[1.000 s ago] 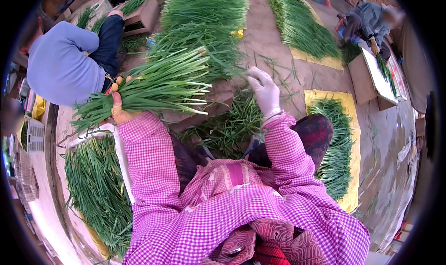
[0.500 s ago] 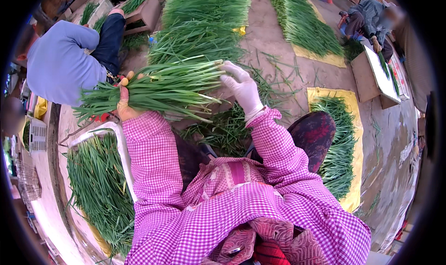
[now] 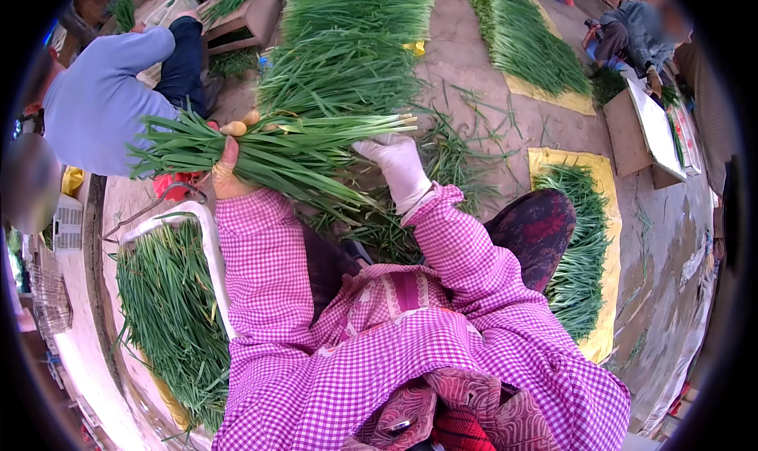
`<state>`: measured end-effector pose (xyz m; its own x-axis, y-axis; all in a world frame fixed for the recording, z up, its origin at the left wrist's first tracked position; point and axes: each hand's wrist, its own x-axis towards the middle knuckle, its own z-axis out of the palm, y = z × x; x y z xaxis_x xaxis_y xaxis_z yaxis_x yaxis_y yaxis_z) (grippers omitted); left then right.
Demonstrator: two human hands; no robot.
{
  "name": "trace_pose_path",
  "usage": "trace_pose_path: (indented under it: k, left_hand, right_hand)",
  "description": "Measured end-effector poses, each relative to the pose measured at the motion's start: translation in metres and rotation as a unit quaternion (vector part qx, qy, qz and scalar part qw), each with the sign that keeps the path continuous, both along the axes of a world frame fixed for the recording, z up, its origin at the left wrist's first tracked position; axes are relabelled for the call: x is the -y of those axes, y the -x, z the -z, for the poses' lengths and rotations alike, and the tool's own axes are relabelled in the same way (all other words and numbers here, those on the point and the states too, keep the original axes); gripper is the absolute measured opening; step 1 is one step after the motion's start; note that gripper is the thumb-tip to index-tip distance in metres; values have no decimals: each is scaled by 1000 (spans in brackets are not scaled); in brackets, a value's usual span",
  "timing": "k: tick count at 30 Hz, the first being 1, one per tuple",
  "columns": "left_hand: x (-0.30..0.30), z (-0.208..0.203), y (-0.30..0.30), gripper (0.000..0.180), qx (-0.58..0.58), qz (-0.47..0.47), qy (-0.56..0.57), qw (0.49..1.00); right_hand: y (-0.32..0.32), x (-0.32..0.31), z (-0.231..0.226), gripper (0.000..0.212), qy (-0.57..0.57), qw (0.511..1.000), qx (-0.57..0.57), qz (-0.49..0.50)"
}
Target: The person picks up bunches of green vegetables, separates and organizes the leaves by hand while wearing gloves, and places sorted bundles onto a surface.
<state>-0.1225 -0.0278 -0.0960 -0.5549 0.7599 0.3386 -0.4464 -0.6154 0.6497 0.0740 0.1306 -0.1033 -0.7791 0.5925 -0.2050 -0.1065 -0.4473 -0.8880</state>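
A thick bunch of garlic chives (image 3: 292, 163) lies sideways across my left hand (image 3: 230, 174), leaves to the left and pale stem ends to the right. My left fingers, with yellowish covers on the tips, are wrapped round it. Against the underside of the stems, near the pale ends, my right hand (image 3: 395, 165) in a white glove is closed on some of them; part of its fingers is hidden behind the stems. Loose chives (image 3: 387, 230) are heaped on the ground below, between my knees.
A white-rimmed crate (image 3: 212, 269) of chives stands at my left. Chives on yellow sheeting (image 3: 604, 253) lie at my right. Ahead are large chive rows (image 3: 347, 48) and another spread (image 3: 529, 44). One person (image 3: 110, 95) sits close at left, another (image 3: 632, 36) works far right beside a box (image 3: 643, 131).
My right hand has moved from the stem tips to beneath the stems, its fingers drawing together. The bunch has shifted slightly right, still in my left hand.
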Motion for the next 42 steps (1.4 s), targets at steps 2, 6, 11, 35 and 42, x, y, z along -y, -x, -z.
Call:
trace_pose_path:
  k: [2,6,11,35,42]
  left_hand:
    - [-3,-1,-7,23,29,-39,-7,999]
    - [-4,1,-6,21,87,-89,-2,992]
    - [4,17,7,24,120,-122,-21,985]
    - [9,-5,-3,27,91,-58,-5,994]
    - [9,-2,-4,33,118,-66,9,991]
  right_hand:
    - [-8,-5,-2,22,54,997,-48,-3]
    - [-18,-22,6,14,151,959,-239,-2]
    - [-46,-60,7,17,77,949,-307,9]
    - [-15,-35,21,33,-153,974,-77,-149]
    - [-42,-72,25,24,-110,990,-58,66]
